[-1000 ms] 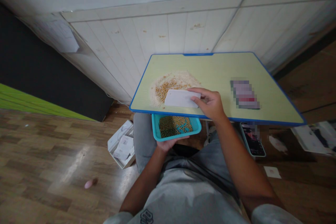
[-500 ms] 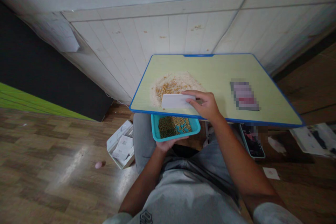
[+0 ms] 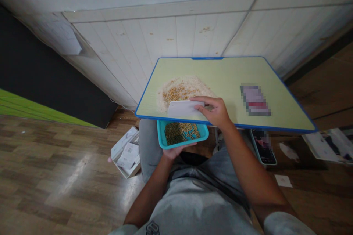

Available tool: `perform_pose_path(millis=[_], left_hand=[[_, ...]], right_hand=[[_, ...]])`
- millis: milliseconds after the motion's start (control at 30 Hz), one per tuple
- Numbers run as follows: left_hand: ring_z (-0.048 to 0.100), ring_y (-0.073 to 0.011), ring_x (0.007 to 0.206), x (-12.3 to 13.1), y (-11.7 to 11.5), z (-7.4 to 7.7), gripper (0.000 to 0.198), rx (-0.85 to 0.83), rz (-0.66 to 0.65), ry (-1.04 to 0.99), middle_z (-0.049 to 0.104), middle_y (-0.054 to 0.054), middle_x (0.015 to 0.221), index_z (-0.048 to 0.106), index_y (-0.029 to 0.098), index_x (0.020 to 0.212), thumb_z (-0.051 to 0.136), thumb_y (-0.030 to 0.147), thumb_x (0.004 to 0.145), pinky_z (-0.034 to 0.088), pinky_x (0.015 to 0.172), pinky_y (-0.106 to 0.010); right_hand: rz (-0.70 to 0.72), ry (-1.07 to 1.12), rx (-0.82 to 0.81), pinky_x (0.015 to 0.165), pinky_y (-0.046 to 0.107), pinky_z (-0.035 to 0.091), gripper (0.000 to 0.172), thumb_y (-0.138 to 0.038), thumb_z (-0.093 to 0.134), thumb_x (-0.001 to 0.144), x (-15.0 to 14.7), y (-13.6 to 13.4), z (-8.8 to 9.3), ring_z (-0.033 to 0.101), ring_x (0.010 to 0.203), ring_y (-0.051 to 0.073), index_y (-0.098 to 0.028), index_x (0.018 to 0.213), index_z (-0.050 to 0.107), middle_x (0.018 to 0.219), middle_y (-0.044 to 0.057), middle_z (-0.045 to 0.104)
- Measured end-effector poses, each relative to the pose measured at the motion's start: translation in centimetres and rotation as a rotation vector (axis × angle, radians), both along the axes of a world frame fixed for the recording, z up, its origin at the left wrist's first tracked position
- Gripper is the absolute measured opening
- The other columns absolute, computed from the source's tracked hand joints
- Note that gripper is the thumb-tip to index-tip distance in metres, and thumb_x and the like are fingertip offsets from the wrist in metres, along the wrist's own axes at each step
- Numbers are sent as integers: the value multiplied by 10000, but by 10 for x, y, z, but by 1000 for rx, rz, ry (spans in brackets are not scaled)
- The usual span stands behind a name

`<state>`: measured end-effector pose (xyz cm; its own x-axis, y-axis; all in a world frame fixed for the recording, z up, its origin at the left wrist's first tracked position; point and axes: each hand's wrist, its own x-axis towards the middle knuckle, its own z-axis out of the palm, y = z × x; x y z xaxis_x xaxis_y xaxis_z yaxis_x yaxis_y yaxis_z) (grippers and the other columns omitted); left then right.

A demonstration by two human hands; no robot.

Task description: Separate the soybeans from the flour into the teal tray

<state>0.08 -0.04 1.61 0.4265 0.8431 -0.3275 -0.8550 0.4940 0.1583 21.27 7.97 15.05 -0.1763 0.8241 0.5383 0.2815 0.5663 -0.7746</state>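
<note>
My right hand point(image 3: 215, 110) pinches a white flat scraper point(image 3: 180, 108) between thumb and fingers. The scraper lies low at the near edge of the small table, just in front of a pile of soybeans point(image 3: 175, 93) mixed with pale grains point(image 3: 194, 81). Below that edge, my left hand point(image 3: 176, 151) grips a turquoise plastic tray point(image 3: 206, 136) from underneath, its fingers partly hidden by the tray. More soybeans point(image 3: 176, 135) cover most of the tray's bottom, and patches of turquoise show among them on the right.
A blurred-out phone-like object point(image 3: 256, 100) lies on the right of the blue-rimmed table point(image 3: 226, 77). Under it, a phone point(image 3: 263, 147) rests at my right. An open white box point(image 3: 127, 154) stands on the floor at left, a small pink ball point(image 3: 109, 159) beside it. A wall rises behind.
My right hand has drawn the scraper slightly towards the table's near edge. The pink ball has moved across the floor up to the white box. My left hand still holds the tray.
</note>
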Motion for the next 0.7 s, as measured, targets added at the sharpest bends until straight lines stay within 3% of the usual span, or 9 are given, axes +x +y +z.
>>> perform_pose_path(millis=[200,367,533,700], left_hand=[[133,-491,1657,-3,1,-6,845,28,-16,-45,308,-108,1788,236,328,1726,261,763,1002,25,1193,-914],[48,-502,1660,-7,1,-20,851,87,-38,-173,160,-100,1826,172,304,1739,217,741,1010,51,1190,-916],[20,-494,1662,-8,1,-25,842,114,-46,-209,137,-85,1828,162,306,1739,216,730,1013,54,1192,-916],[46,-495,1661,-7,1,-23,831,104,-46,-189,166,-93,1822,183,313,1735,213,731,1017,77,1179,-928]], right_hand=[[-308,138,45,760,382,657,302,-311,698,931,3,2,-12,798,930,228,-297,1210,811,1205,38,840],[-440,189,109,759,384,642,357,-332,653,943,4,12,-22,782,970,245,-286,1279,763,1247,65,811],[-457,200,132,687,350,625,430,-299,656,910,3,13,-22,762,898,230,-274,1336,714,1210,72,802],[-369,172,109,675,335,616,361,-230,655,875,-1,6,-16,765,831,203,-265,1223,746,1100,44,822]])
